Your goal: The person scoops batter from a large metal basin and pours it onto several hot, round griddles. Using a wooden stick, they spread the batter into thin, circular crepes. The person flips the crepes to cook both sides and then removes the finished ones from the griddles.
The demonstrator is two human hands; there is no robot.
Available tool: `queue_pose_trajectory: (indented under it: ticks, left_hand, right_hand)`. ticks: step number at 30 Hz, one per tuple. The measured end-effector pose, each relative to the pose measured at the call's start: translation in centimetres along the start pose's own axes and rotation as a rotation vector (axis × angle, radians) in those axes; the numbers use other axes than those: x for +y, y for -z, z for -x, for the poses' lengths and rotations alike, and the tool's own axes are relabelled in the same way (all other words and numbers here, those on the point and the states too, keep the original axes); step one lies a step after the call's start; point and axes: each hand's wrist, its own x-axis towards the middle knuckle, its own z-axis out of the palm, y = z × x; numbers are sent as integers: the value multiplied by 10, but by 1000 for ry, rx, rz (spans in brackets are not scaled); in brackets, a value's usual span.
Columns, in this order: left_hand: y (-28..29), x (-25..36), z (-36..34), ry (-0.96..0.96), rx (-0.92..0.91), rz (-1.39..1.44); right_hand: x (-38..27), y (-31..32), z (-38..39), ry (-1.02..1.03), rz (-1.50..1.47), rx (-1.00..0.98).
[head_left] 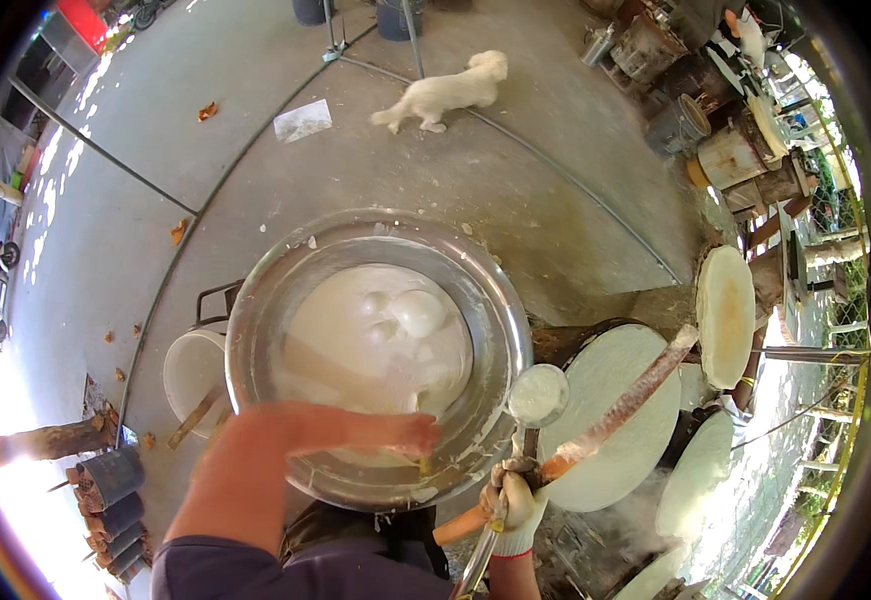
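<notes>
Beside one basin (500, 335), the right hand (511, 494) holds one ladle (538, 396).

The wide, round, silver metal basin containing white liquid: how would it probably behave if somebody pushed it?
The wide, round, silver metal basin would probably feel heavy, since white liquid covers its floor. The liquid would likely slosh, as it looks runny. The smooth, white-splashed rim might feel slippery.

On the concrete floor (575, 130), a white sheet (302, 121) lies left of the pale dog (445, 95), a dry leaf (207, 111) farther left, a dark blue bucket (391, 20) stands beyond the dog, and a grey bucket (675, 125) well to its right.
</notes>
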Motion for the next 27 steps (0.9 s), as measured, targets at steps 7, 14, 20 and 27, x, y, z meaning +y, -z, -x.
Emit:
queue_pose_trajectory:
  ticks: [7, 14, 20, 27]
  left_hand:
    - [105, -146, 69, 676, 39, -85]
    - [85, -117, 249, 1369, -159, -133]
    - [-82, 78, 212, 1373, -443, 472]
    - [-90, 98, -4, 1586, 404, 1455]
  right_hand:
    - [2, -3, 3, -47, 53, -8]
    - [10, 1, 0, -157, -59, -32]
    - [-7, 0, 13, -121, -7, -107]
    - [-30, 10, 24, -75, 130, -42]
